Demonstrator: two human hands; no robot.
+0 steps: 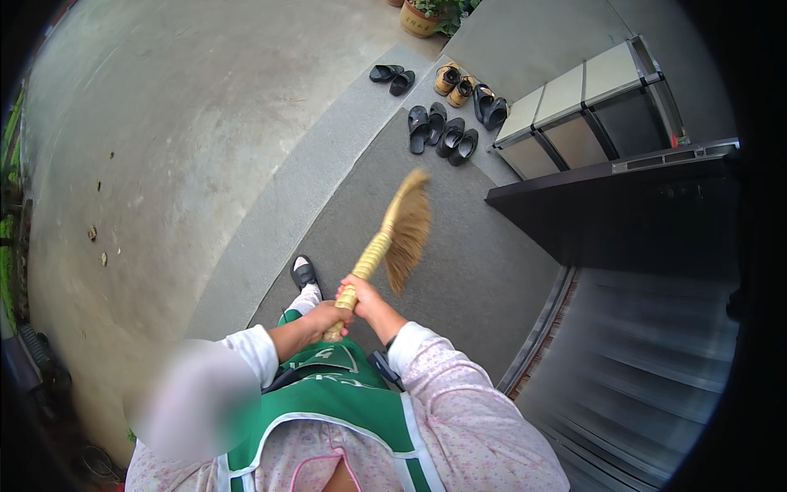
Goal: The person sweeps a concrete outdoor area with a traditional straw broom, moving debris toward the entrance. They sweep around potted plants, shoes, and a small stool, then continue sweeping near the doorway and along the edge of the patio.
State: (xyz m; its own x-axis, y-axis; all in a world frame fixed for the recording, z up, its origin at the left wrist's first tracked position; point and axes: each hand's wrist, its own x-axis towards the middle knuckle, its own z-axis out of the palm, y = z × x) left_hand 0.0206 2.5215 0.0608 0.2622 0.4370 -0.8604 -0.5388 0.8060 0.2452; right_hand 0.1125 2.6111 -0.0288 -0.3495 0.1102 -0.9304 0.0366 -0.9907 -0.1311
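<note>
Both of my hands grip the wrapped, yellowish handle of a straw broom (pixel 406 237). My left hand (pixel 329 318) is closed around the lower end of the handle, close to my green apron (pixel 332 384). Farther up the handle is my right hand (pixel 363 296), also closed on it. The broom's brown bristles fan out ahead of me, above a dark grey mat (pixel 455 289); whether they touch it, I cannot tell. My left foot, in a black shoe (pixel 303 272), stands at the mat's left edge.
Several pairs of black slippers (pixel 418 129) and tan shoes (pixel 447 79) are at the mat's far end. A cabinet with pale panels (pixel 581 117) stands along the wall, beside a dark open door (pixel 627 215). A potted plant (pixel 419 19) is farther off. Concrete ground (pixel 184 154) lies to the left.
</note>
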